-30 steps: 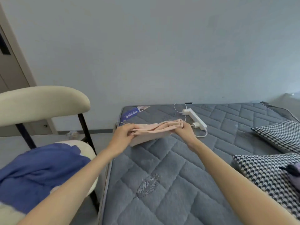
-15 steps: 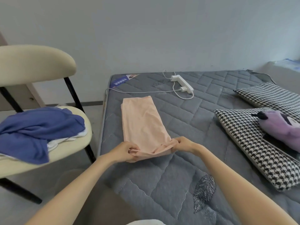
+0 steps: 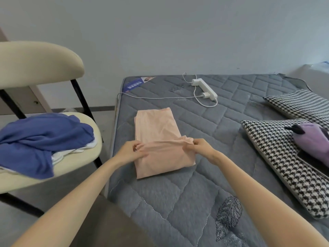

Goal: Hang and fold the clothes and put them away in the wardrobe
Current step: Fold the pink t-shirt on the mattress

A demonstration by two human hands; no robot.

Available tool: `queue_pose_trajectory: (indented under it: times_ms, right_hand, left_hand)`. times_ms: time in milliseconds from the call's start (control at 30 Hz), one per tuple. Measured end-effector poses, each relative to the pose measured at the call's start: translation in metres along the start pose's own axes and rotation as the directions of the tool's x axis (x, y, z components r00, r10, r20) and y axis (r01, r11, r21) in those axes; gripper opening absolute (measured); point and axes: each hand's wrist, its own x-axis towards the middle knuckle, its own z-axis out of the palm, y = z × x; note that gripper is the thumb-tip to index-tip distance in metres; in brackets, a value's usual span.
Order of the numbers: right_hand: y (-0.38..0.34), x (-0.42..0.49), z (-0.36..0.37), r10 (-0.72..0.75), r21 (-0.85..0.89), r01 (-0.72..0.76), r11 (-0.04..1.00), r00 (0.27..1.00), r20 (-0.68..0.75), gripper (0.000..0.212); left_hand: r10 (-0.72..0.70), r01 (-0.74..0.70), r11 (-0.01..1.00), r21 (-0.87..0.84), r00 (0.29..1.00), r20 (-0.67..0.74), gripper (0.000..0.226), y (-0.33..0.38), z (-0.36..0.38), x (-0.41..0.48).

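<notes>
Two grips, left hand (image 3: 129, 152) and right hand (image 3: 200, 149), pinch pink garment (image 3: 158, 129) between them.

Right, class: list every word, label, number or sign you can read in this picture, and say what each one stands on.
Blue label at the far left corner of the mattress: white characters, too blurred to read.
Pink garment, blue clothes, power strip, pillows: no writing visible.
No text in this picture can be quoted.
</notes>
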Motion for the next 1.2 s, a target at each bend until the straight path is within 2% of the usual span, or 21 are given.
queue_pose_trajectory:
  times_ms: [100, 167, 333, 433, 533, 633, 800, 867, 900, 967, 1000, 1033, 1067, 1133, 1200]
  right_hand:
    - [-0.004, 0.021, 0.006, 0.004, 0.092, 0.004, 0.996, 0.996, -0.091, 0.037]
    - [-0.007, 0.036, 0.012, 0.035, 0.102, -0.019, 0.995, 0.987, -0.154, 0.033]
    - [-0.003, 0.078, 0.024, 0.071, 0.055, -0.059, 0.997, 0.963, -0.259, 0.044]
    - [0.004, 0.094, 0.032, 0.085, -0.025, -0.095, 0.995, 0.958, -0.273, 0.035]
    - [0.014, 0.101, 0.042, 0.084, -0.159, -0.140, 0.977, 0.946, -0.314, 0.039]
    - [0.030, 0.099, 0.052, 0.001, -0.306, -0.121, 0.944, 0.931, -0.364, 0.033]
    - [0.034, 0.100, 0.057, 0.031, -0.275, -0.187, 0.943, 0.873, -0.487, 0.036]
    - [0.036, 0.097, 0.054, 0.054, -0.267, -0.217, 0.939, 0.859, -0.508, 0.038]
    - [0.038, 0.095, 0.052, 0.066, -0.255, -0.226, 0.940, 0.855, -0.515, 0.039]
    - [0.041, 0.089, 0.050, 0.100, -0.236, -0.251, 0.939, 0.854, -0.511, 0.041]
    - [0.043, 0.085, 0.050, 0.116, -0.227, -0.260, 0.938, 0.858, -0.500, 0.040]
    - [0.044, 0.082, 0.051, 0.128, -0.207, -0.254, 0.945, 0.868, -0.480, 0.038]
    - [0.047, 0.079, 0.053, 0.131, -0.171, -0.231, 0.958, 0.880, -0.456, 0.034]
    - [0.050, 0.072, 0.056, 0.102, -0.093, -0.155, 0.983, 0.900, -0.424, 0.025]
    - [0.052, 0.068, 0.055, 0.055, -0.081, -0.097, 0.992, 0.910, -0.411, 0.018]
  left_hand:
    - [-0.114, 0.091, 0.983, -0.157, 0.984, -0.141, 0.041, 0.000, 0.003, 0.022]
    - [-0.192, 0.143, 0.962, -0.231, 0.959, -0.207, 0.051, -0.003, 0.007, 0.039]
    - [-0.363, 0.256, 0.896, -0.364, 0.894, -0.263, 0.055, -0.018, 0.018, 0.074]
    - [-0.411, 0.291, 0.878, -0.381, 0.866, -0.284, 0.049, -0.032, 0.024, 0.090]
    - [-0.432, 0.333, 0.884, -0.329, 0.851, -0.298, 0.048, -0.045, 0.032, 0.096]
    - [-0.415, 0.330, 0.902, -0.278, 0.843, -0.342, 0.044, -0.058, 0.042, 0.095]
    - [-0.440, 0.319, 0.891, -0.323, 0.782, -0.442, 0.037, -0.057, 0.050, 0.094]
    - [-0.414, 0.347, 0.910, -0.226, 0.762, -0.498, 0.032, -0.048, 0.051, 0.088]
    - [-0.340, 0.343, 0.934, -0.101, 0.764, -0.549, 0.029, -0.045, 0.052, 0.084]
    - [-0.051, 0.250, 0.935, 0.253, 0.798, -0.600, 0.033, -0.040, 0.056, 0.076]
    - [0.111, 0.151, 0.896, 0.417, 0.834, -0.541, 0.037, -0.038, 0.059, 0.073]
    - [0.228, 0.038, 0.844, 0.535, 0.877, -0.422, 0.039, -0.035, 0.064, 0.071]
    - [0.284, -0.064, 0.800, 0.596, 0.916, -0.282, 0.041, -0.034, 0.070, 0.070]
    - [0.222, -0.118, 0.767, 0.631, 0.971, -0.089, 0.046, -0.038, 0.086, 0.067]
    - [0.125, -0.057, 0.749, 0.660, 0.991, -0.056, 0.050, -0.047, 0.097, 0.065]
